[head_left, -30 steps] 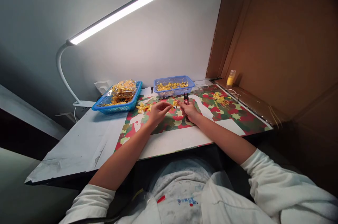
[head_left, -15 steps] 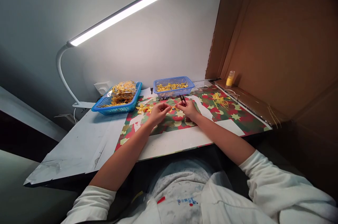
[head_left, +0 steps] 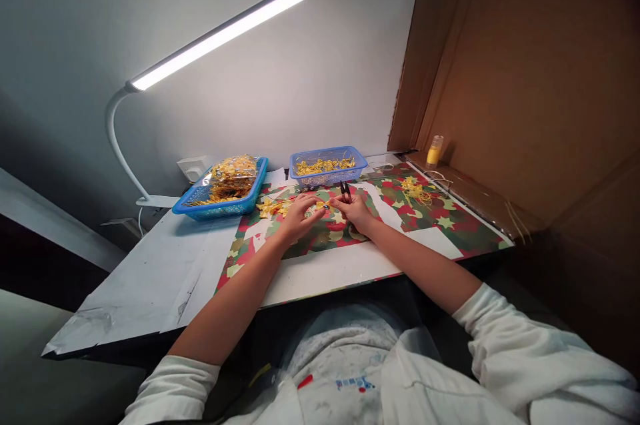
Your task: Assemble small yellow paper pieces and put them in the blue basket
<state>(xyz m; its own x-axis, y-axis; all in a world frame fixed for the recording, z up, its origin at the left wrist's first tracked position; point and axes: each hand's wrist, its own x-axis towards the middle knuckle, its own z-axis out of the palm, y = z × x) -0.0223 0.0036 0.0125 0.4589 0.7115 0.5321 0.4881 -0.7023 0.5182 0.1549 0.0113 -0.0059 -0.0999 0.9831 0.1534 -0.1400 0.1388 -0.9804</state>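
Observation:
My right hand (head_left: 357, 213) is closed around small black thread snips (head_left: 345, 191), whose blades point up and away from me. Its thumb and fingertip also pinch a small yellow piece (head_left: 327, 205), and a tiny shiny bead-like part shows at the lower edge of that piece. Just left of it is my left hand (head_left: 301, 219), thumb and fingers apart, with nothing visibly gripped. Beyond the left hand a pile of yellow ribbon-like pieces (head_left: 270, 207) lies on the camouflage-patterned sheet (head_left: 320, 245).
A blue basket (head_left: 215, 213) at left holds yellow pieces and a filled clear bag. Another blue basket (head_left: 327, 177) stands at the back. Yellow threads (head_left: 415, 191) lie at right, near a small bottle (head_left: 435, 151). A lamp (head_left: 220, 35) hangs over the left; cardboard (head_left: 525, 91) walls the right.
My left thumb and fingers have spread apart from the small yellow piece. My right hand keeps it and the snips, the blades now more upright.

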